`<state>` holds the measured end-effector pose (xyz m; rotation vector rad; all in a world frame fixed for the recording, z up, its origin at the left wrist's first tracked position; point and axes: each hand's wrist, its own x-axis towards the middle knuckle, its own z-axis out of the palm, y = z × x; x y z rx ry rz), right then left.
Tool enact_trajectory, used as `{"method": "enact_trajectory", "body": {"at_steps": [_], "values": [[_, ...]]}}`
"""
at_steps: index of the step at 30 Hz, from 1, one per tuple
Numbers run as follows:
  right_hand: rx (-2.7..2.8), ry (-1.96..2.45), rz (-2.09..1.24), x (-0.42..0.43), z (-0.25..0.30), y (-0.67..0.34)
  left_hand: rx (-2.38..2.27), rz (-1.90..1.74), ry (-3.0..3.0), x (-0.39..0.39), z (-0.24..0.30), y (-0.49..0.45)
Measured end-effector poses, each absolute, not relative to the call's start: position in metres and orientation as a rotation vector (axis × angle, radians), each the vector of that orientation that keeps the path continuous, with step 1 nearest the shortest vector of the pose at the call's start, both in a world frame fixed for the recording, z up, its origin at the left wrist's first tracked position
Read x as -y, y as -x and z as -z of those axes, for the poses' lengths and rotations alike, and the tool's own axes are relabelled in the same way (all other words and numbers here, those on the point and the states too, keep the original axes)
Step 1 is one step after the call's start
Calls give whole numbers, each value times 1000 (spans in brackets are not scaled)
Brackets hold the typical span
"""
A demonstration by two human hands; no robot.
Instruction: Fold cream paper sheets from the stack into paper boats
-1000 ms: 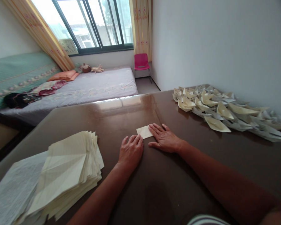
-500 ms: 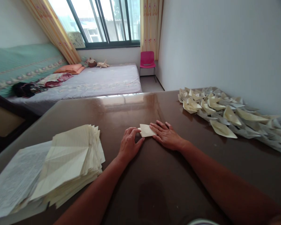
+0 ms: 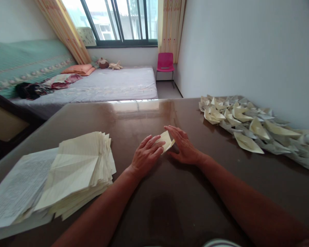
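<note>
A small, cream-coloured piece of folded paper [image 3: 167, 138] is held down on the glossy brown tabletop [image 3: 134, 125], between the two hands and in front of the person. The left hand [image 3: 148, 153] is laid open, its fingers lightly spread over the left part of the paper, which is pressed rather than gripped. The right hand [image 3: 184, 145] is half open at the opposite edge, thumb and fingers well apart; whether the slightly raised edge is touched by its fingers cannot be told.

The step in hand seems to be the turning of that edge. It is best done with the paper kept from sliding by flat, even pressure from the left fingers. The edges should be matched before any crease is pressed, and the crease is then best run firmly from end to end, since layered paper tends to spring open.
</note>
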<state>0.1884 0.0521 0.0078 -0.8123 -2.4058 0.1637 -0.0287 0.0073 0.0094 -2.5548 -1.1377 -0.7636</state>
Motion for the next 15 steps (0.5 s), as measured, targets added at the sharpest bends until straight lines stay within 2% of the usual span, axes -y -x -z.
{"method": "enact_trajectory", "body": {"at_steps": [8, 15], "values": [[2498, 735, -25, -59, -5, -196, 1271, 641, 2541, -10, -3, 33], [2596, 790, -168, -64, -7, -205, 1200, 485, 2767, -6, 0, 31]]}}
